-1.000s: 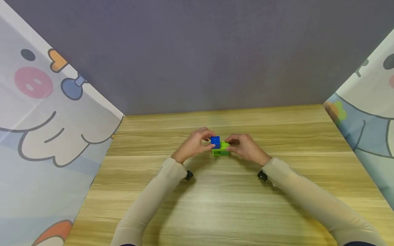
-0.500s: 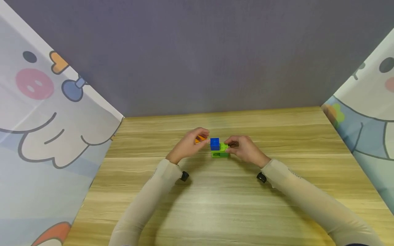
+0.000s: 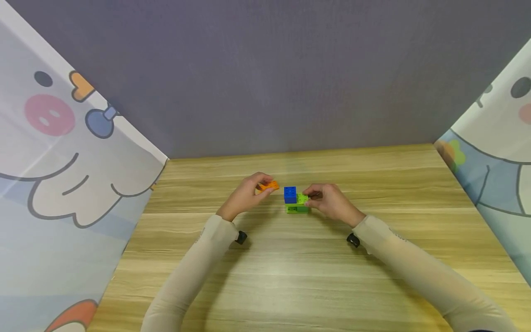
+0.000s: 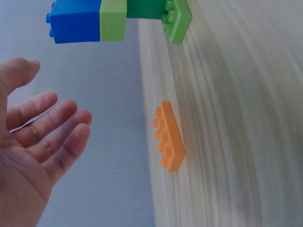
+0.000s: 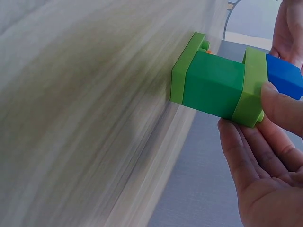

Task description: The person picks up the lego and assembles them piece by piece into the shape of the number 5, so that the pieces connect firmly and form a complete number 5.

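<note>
Blue block (image 3: 290, 195) atop green stack (image 5: 214, 84), sleeve lettering (image 3: 398, 234) illegible

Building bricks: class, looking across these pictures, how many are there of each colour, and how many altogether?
Blue brick: 1
Dark green brick: 1
Light green: 2 (upper brick, bottom brick)
Orange brick: 1
Total: 5

- Table (image 3: 265, 286): yellowish wood-grain top, streaks running crosswise.
- Block stack (image 5: 213, 85): upright, its light-green bottom plate (image 5: 178, 85) resting on the table.
- Orange brick (image 4: 171, 139): flat, studs up, near stack's left.
</note>
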Motion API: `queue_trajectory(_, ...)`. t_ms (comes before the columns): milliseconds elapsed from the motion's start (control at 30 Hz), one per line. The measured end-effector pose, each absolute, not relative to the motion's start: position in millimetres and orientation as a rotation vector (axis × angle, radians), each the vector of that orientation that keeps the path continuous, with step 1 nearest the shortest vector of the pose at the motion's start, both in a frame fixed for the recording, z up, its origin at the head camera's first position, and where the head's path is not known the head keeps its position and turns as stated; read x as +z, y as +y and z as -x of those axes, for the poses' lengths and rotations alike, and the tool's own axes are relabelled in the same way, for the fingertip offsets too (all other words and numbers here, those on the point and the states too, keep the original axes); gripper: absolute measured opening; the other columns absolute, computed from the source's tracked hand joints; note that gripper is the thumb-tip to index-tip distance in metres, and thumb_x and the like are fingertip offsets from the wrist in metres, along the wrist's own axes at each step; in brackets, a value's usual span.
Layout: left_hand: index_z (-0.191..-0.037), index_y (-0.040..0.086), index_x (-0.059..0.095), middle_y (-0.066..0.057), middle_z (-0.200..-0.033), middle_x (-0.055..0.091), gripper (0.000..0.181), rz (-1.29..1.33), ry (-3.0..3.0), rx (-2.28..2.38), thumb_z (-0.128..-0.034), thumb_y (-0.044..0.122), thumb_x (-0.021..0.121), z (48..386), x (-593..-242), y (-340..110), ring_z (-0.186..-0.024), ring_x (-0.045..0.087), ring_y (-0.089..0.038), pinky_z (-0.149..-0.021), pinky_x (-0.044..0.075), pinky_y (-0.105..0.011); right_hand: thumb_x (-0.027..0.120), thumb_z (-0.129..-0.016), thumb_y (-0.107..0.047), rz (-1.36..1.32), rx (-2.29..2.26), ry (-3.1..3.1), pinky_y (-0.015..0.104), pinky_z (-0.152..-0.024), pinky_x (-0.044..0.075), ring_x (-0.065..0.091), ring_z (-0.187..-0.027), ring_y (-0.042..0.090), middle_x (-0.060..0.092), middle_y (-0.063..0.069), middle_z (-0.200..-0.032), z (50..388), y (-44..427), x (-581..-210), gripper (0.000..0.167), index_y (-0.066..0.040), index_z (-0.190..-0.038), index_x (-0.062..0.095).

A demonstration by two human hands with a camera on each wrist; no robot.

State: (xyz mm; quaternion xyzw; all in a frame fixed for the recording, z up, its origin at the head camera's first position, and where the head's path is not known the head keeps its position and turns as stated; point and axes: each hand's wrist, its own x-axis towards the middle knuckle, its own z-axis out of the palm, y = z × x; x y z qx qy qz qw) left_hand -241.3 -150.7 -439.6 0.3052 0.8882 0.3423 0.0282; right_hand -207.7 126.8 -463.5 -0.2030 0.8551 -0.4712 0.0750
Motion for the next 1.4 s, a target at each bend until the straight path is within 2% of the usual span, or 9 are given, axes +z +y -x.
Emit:
queue_trajectory(167, -0.121, 0.007, 0.058, -0.01, -0.116, 0.059, 0.037, -0.876, 2.811, 0.99, -0.0893, 0.025, 0.067, 247, -445, -157, -0.101, 0.058, -0.028, -0.081, 0.049, -0.035, 0.073, -0.083, -0.009, 0.612, -1.403, 2.572, 0.028, -0.077, 0.052, 0.063, -0.096, 0.022, 0.064, 0.008, -0.109, 207, 128, -464, 0.026, -0.005, -0.109, 0.067)
queue_trajectory(367, -0.116, 0.006, 0.06, -0.012, -0.114, 0.059, 0.036, -0.821, 2.838, 0.967, -0.0852, 0.02, 0.072, 252, -451, -161, -0.1, 0.058, -0.029, -0.08, 0.05, -0.037, 0.074, -0.083, -0.011, 0.614, -1.401, 2.602, 0.031, -0.078, 0.052, 0.063, -0.094, 0.022, 0.065, 0.007, -0.107, 207, 134, -465, 0.026, -0.006, -0.108, 0.068)
queue_trajectory(567, -0.114, 0.005, 0.062, -0.014, -0.114, 0.058, 0.035, -0.698, 2.862, 0.922, -0.0844, 0.021, 0.073, 258, -458, -164, -0.101, 0.057, -0.027, -0.083, 0.048, -0.038, 0.074, -0.082, -0.01, 0.601, -1.411, 2.603, 0.031, -0.076, 0.053, 0.063, -0.093, 0.021, 0.065, 0.006, -0.107, 206, 137, -466, 0.025, -0.007, -0.107, 0.069)
queue_trajectory(733, -0.117, 0.003, 0.062, -0.012, -0.114, 0.057, 0.039, -0.623, 2.869, 0.865, -0.0843, 0.02, 0.073, 263, -465, -165, -0.1, 0.056, -0.025, -0.081, 0.049, -0.037, 0.074, -0.083, -0.01, 0.585, -1.408, 2.595, 0.029, -0.076, 0.052, 0.063, -0.093, 0.02, 0.065, 0.005, -0.108, 206, 136, -468, 0.025, -0.007, -0.107, 0.069)
queue_trajectory(1167, -0.114, 0.003, 0.064, -0.008, -0.107, 0.058, 0.035, -0.584, 2.878, 0.763, -0.0828, 0.014, 0.075, 270, -475, -164, -0.097, 0.057, -0.025, -0.082, 0.049, -0.035, 0.074, -0.083, -0.011, 0.61, -1.405, 2.598, 0.03, -0.077, 0.053, 0.063, -0.095, 0.022, 0.065, 0.008, -0.108, 207, 130, -466, 0.027, -0.006, -0.108, 0.069)
queue_trajectory(1400, -0.111, 0.001, 0.066, -0.01, -0.106, 0.06, 0.033, -0.592, 2.891, 0.717, -0.082, 0.013, 0.075, 272, -477, -164, -0.094, 0.058, -0.024, -0.082, 0.048, -0.034, 0.074, -0.083, -0.012, 0.624, -1.411, 2.597, 0.029, -0.077, 0.053, 0.063, -0.094, 0.021, 0.066, 0.008, -0.108, 207, 128, -466, 0.027, -0.006, -0.109, 0.069)
